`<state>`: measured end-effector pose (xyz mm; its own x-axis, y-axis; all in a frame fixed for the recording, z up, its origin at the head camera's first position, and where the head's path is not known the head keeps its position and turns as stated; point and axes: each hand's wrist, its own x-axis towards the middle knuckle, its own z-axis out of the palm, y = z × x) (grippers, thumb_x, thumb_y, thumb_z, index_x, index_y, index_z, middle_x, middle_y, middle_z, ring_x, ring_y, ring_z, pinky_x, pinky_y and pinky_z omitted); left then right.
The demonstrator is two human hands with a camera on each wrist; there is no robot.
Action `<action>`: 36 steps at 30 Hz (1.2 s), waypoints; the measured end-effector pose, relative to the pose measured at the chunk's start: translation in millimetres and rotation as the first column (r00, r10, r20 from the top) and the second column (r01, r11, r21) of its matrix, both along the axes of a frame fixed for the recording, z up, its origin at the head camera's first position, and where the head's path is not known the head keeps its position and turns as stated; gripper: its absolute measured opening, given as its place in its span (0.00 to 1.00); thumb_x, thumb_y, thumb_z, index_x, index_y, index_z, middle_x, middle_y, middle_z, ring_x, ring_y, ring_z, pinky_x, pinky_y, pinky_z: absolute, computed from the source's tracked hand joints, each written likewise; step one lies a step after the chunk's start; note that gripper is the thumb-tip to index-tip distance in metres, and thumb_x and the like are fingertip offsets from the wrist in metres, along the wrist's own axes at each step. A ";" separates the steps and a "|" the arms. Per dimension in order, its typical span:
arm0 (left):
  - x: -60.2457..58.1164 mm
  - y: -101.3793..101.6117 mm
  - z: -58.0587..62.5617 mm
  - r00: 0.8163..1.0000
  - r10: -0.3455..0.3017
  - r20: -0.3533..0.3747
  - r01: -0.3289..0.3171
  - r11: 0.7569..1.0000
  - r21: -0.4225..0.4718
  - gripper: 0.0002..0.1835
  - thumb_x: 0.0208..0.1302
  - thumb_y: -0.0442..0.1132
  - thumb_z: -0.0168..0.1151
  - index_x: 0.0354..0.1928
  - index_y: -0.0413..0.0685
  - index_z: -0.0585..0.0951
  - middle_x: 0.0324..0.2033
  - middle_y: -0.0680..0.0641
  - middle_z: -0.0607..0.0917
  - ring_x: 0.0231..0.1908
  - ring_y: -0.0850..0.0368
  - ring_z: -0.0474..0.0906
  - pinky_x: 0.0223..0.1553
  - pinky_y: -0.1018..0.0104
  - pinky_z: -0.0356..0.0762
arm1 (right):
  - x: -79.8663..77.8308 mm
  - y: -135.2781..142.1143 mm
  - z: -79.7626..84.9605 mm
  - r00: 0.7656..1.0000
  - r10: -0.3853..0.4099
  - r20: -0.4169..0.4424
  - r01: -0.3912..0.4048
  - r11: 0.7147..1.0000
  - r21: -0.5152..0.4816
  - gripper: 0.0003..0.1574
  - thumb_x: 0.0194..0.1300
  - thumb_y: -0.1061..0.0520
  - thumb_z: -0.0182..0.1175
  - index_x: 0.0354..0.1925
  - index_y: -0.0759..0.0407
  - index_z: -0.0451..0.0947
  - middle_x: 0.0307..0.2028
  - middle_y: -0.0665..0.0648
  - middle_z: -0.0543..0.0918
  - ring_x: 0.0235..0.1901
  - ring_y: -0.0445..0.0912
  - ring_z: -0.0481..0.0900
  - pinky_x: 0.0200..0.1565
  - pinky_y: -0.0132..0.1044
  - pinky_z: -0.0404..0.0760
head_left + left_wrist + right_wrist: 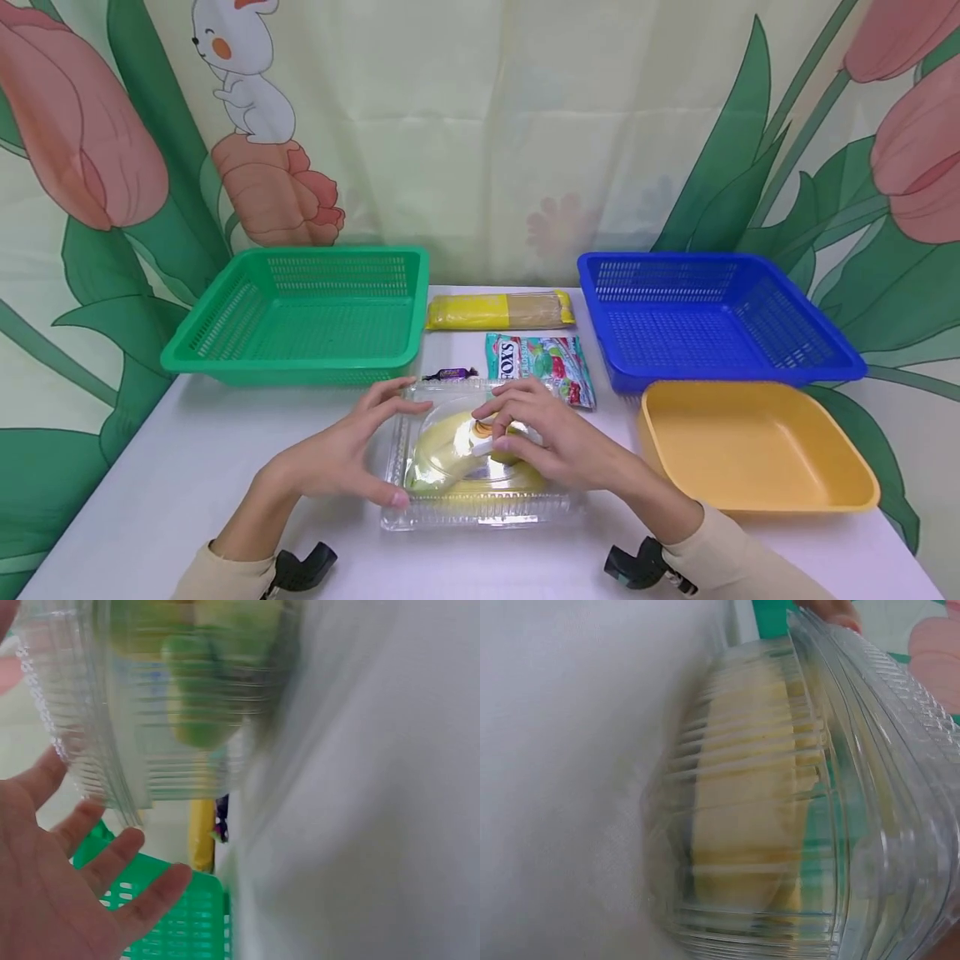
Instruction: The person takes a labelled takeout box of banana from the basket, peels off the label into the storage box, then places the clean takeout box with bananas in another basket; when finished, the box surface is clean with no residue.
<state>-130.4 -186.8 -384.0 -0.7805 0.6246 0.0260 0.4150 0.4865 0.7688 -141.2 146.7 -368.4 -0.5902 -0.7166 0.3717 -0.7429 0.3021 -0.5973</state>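
Observation:
A clear plastic clamshell box [480,510] with yellow-green bananas [442,454] inside lies in front of me. My left hand [352,454] is spread at its left side, thumb near the front left corner and fingers at the back left. In the left wrist view its fingers [127,840] reach along the box's rim. Above the lid is my right hand [543,437], its fingers bent and fingertips right at a small white-and-orange label [482,440]. The right wrist view shows the ribbed side of the box [742,787], with a fingertip at the far rim.
A green basket [300,367] stands back left, a blue basket [720,371] back right, and a yellow tub [757,450] before the blue one. Behind the box lie a yellow packet [498,311], a Fox's candy bag [540,358] and a small purple-wrapped candy [450,374].

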 end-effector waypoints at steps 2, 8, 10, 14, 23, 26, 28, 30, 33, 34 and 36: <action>0.7 -0.6 -3.1 1.000 0.005 -0.007 -0.005 1.000 0.010 0.52 0.45 0.57 0.83 0.74 0.69 0.68 0.79 0.50 0.48 0.77 0.38 0.44 0.64 0.22 0.59 | 1.0 -0.4 -1.9 1.000 -0.003 0.010 0.003 1.000 -0.004 0.04 0.73 0.56 0.63 0.43 0.45 0.81 0.59 0.43 0.83 0.68 0.52 0.69 0.70 0.53 0.67; 0.8 -1.3 -5.5 1.000 0.002 -0.012 -0.002 1.000 0.020 0.53 0.45 0.56 0.84 0.75 0.68 0.68 0.79 0.49 0.48 0.77 0.38 0.45 0.63 0.22 0.60 | -0.9 1.2 -2.5 0.999 -0.020 0.043 0.022 0.998 -0.051 0.06 0.74 0.57 0.62 0.43 0.44 0.80 0.57 0.42 0.83 0.68 0.49 0.70 0.70 0.52 0.67; 1.2 -2.5 -4.6 1.000 0.007 -0.023 -0.007 1.000 0.017 0.53 0.44 0.57 0.84 0.74 0.67 0.68 0.79 0.50 0.49 0.77 0.38 0.46 0.64 0.23 0.60 | -4.2 3.5 -1.0 0.994 -0.015 0.107 0.032 0.987 -0.160 0.07 0.75 0.62 0.59 0.42 0.48 0.79 0.54 0.46 0.84 0.66 0.49 0.72 0.71 0.48 0.68; 2.8 -5.1 -1.2 0.999 0.020 -0.035 -0.020 1.000 0.011 0.53 0.43 0.59 0.84 0.74 0.67 0.69 0.79 0.50 0.50 0.77 0.38 0.47 0.64 0.25 0.61 | -8.7 11.8 1.8 0.979 0.007 0.206 0.073 0.924 -0.376 0.08 0.75 0.70 0.54 0.41 0.59 0.75 0.49 0.57 0.83 0.62 0.49 0.75 0.69 0.37 0.70; 2.1 -6.1 -0.5 1.000 0.014 -0.028 -0.014 1.000 0.010 0.53 0.43 0.58 0.84 0.74 0.63 0.69 0.79 0.48 0.49 0.77 0.39 0.46 0.64 0.24 0.60 | 2.4 32.9 9.6 0.974 -0.023 0.227 0.116 0.907 -0.404 0.06 0.75 0.71 0.54 0.43 0.62 0.75 0.49 0.58 0.81 0.60 0.47 0.76 0.64 0.32 0.75; 0.3 -5.3 -1.8 1.000 0.003 -0.019 -0.002 1.000 0.026 0.53 0.45 0.56 0.84 0.75 0.63 0.68 0.80 0.51 0.48 0.78 0.38 0.44 0.65 0.23 0.58 | 4.9 41.8 14.8 0.969 -0.059 0.238 0.152 0.907 -0.392 0.08 0.74 0.72 0.54 0.43 0.61 0.75 0.50 0.57 0.80 0.63 0.48 0.74 0.67 0.32 0.72; -1.0 -4.2 -2.4 1.000 -0.006 -0.016 0.007 0.999 0.031 0.53 0.45 0.55 0.84 0.75 0.64 0.68 0.80 0.53 0.47 0.78 0.38 0.43 0.65 0.22 0.57 | 6.0 48.6 17.2 0.967 -0.087 0.241 0.176 0.909 -0.378 0.09 0.74 0.72 0.54 0.43 0.60 0.75 0.50 0.57 0.80 0.63 0.47 0.73 0.67 0.31 0.71; -1.8 -3.2 -2.9 1.000 -0.009 -0.011 0.009 1.000 0.030 0.53 0.45 0.55 0.84 0.75 0.65 0.67 0.80 0.53 0.46 0.78 0.38 0.43 0.65 0.22 0.57 | 6.3 55.8 18.5 0.967 -0.107 0.229 0.188 0.911 -0.367 0.10 0.74 0.73 0.53 0.43 0.61 0.75 0.50 0.57 0.80 0.62 0.46 0.73 0.66 0.29 0.72; -2.0 -2.8 -3.4 1.000 -0.010 -0.006 0.010 1.000 0.030 0.53 0.45 0.55 0.84 0.75 0.66 0.67 0.80 0.51 0.46 0.78 0.38 0.43 0.65 0.22 0.57 | 5.8 65.0 20.1 0.968 -0.130 0.214 0.201 0.913 -0.356 0.10 0.73 0.74 0.53 0.43 0.62 0.75 0.50 0.56 0.80 0.61 0.46 0.73 0.64 0.27 0.74; -1.9 -2.8 -3.5 1.000 -0.010 -0.004 0.010 1.000 0.030 0.53 0.45 0.55 0.84 0.75 0.66 0.67 0.80 0.50 0.46 0.78 0.38 0.43 0.64 0.21 0.57 | 5.3 67.8 20.6 0.968 -0.138 0.208 0.205 0.913 -0.353 0.11 0.73 0.74 0.54 0.43 0.61 0.75 0.50 0.56 0.80 0.61 0.46 0.73 0.63 0.27 0.74; -1.7 -3.1 -3.8 1.000 -0.008 -0.001 0.008 1.000 0.030 0.53 0.45 0.55 0.84 0.75 0.68 0.67 0.80 0.50 0.47 0.78 0.38 0.43 0.64 0.21 0.57 | 4.3 73.2 21.7 0.970 -0.146 0.195 0.208 0.912 -0.354 0.11 0.73 0.75 0.53 0.44 0.62 0.76 0.50 0.55 0.81 0.59 0.46 0.74 0.62 0.27 0.74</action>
